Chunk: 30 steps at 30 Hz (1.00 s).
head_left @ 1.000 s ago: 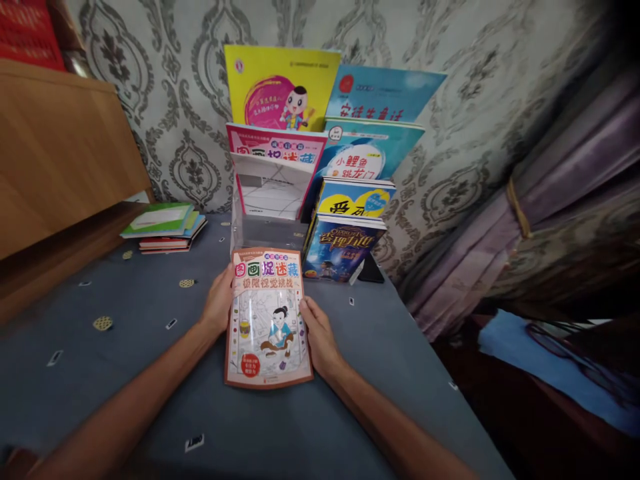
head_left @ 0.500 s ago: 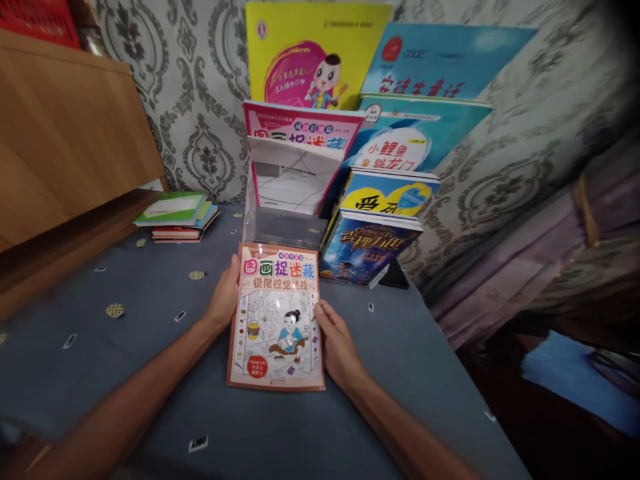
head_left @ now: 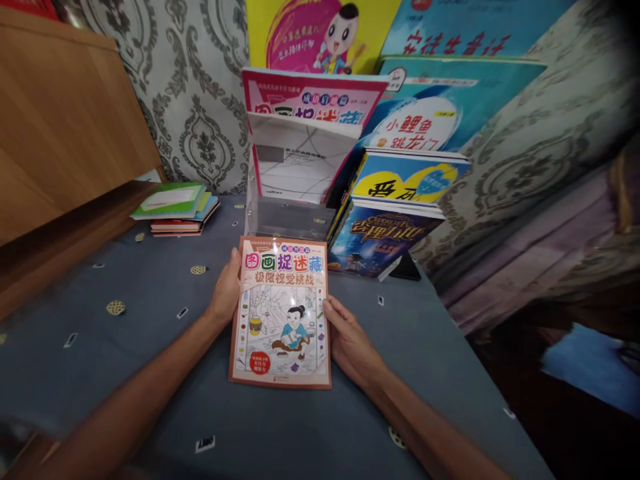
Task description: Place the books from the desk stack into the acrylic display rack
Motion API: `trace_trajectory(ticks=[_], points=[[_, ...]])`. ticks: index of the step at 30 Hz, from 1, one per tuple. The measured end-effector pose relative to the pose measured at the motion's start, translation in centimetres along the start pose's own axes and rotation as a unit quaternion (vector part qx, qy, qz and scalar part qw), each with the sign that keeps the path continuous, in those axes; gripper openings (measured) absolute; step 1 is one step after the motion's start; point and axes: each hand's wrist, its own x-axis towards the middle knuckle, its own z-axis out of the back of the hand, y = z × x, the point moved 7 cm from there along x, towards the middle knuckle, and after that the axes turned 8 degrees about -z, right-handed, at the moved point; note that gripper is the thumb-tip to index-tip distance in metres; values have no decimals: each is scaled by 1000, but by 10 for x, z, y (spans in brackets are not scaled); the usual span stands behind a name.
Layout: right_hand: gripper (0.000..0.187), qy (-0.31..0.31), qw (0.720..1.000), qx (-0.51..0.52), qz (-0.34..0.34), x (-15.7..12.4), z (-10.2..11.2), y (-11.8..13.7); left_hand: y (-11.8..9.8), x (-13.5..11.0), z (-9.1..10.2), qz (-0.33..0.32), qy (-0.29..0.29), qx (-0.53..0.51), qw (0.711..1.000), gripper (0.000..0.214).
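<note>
Between my two hands is an orange-bordered picture book (head_left: 281, 320), its cover facing me with a seated cartoon figure in blue. My left hand (head_left: 228, 285) grips its left edge, the fingers partly behind it. At the right edge my right hand (head_left: 353, 337) pinches the book with the thumb on the front. Just behind the book stands a clear holder (head_left: 287, 219) with a pink book (head_left: 315, 87) and a white-grey booklet (head_left: 300, 163) upright in it. A dark blue book (head_left: 383, 237) leans in the row to the right.
More upright books stand at the back: a yellow one (head_left: 280, 40), a teal one (head_left: 480, 93) and a yellow-and-blue one (head_left: 415, 177). A small book stack (head_left: 173, 207) lies at the back left beside a wooden cabinet (head_left: 70, 113). A grey-blue cloth (head_left: 150, 347) covers the table.
The view has come closer and tilted down, so the upright books look larger and higher. Both hands keep their hold on the orange-bordered book, which appears slightly further right.
</note>
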Motion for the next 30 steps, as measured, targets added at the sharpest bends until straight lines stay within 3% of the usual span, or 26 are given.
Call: trace_trajectory(ticks=[11,16,22,30], points=[[37,20,999,24,-14,-3,-2,-3,-6,-7,-7,34,-20,-12,999,66],[39,37,999,18,-14,-5,-4,-3,-1,1,7,2,-29,22,999,65],[42,46,999,4,-2,-6,-6,-2,-10,6,18,-47,-50,110,992,64],[41,37,999,3,2,-4,-2,-4,-6,7,15,-41,-34,67,996,64]])
